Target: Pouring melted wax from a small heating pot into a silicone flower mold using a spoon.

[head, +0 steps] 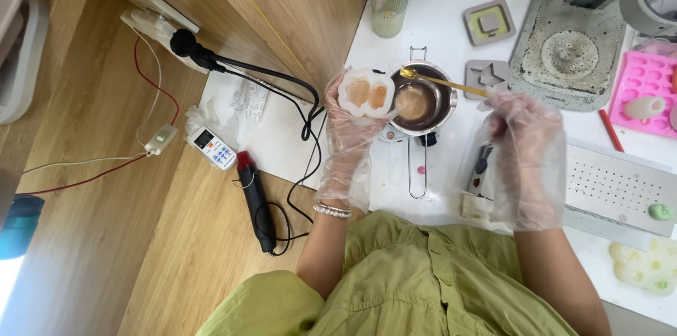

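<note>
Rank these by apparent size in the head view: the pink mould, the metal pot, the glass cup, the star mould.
1. pink mould, partly cut off
2. metal pot
3. glass cup and star mould: look alike, not ranked.

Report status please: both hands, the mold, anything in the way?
Left hand gloved, holds white mold beside metal pot. Right hand gloved, holds gold spoon over pot. Mold's two cavities hold tan liquid. Nothing in the way.

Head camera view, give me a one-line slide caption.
Gloved left hand holds a white mould beside a small metal pot while right hand holds a gold spoon over it.
</note>
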